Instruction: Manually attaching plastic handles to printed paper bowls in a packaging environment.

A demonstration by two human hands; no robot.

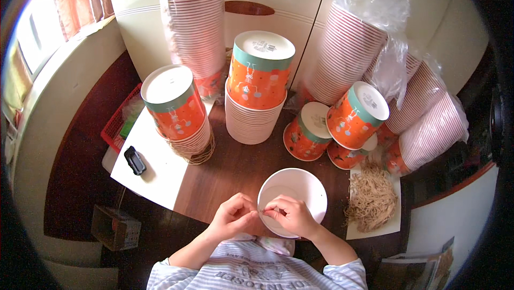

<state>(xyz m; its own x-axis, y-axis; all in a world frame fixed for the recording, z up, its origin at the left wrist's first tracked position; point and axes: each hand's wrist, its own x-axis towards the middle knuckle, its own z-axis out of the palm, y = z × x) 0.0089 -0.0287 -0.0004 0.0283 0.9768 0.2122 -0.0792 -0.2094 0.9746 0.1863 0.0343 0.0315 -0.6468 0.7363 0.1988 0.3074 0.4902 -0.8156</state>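
A white paper bucket (312, 193) stands at the table's front edge, its open mouth toward me. My left hand (235, 216) is closed in a pinch just outside the bucket's left rim. My right hand (292, 215) reaches over the near side of the mouth, also pinched, with its fingertips close to those of the left at the rim. Whatever lies between the fingertips is too small to make out. To the right, a tangled heap of tan twine (372, 196) rests on a white sheet (385, 229).
Upside-down orange-and-green buckets top stacks at left (174, 102) and centre (259, 70); tan twine loops (195, 156) circle the left stack. More orange buckets (357, 113) sit at right. Tall plastic-wrapped stacks (345, 54) line the back. A black plastic object (135, 160) lies at left.
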